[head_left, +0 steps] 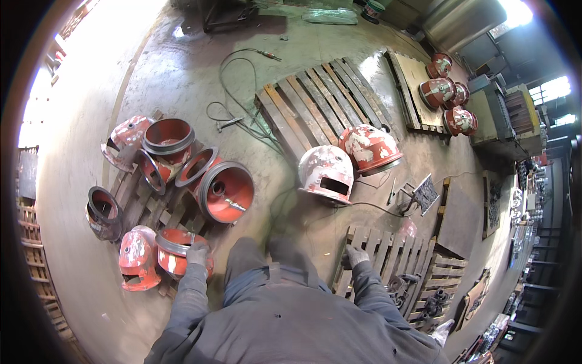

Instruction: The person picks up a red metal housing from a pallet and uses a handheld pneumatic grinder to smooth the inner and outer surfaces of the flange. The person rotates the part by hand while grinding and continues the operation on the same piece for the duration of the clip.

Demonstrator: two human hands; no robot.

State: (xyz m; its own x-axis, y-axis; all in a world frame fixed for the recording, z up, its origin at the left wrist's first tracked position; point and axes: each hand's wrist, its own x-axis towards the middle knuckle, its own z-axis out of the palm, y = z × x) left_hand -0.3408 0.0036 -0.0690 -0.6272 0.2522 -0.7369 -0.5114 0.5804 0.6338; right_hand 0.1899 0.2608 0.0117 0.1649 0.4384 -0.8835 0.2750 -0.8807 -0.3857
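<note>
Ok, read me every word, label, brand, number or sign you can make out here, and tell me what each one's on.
No text can be read in this view.
Bucket at the top edge: any marking is too small and blurred to read.
Red casting at the left hand: no lettering can be made out.
Grey jacket: none visible.

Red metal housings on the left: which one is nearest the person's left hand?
The lowest grey-rimmed housing, just right of a slotted one; the left hand overlaps it and no other.
</note>
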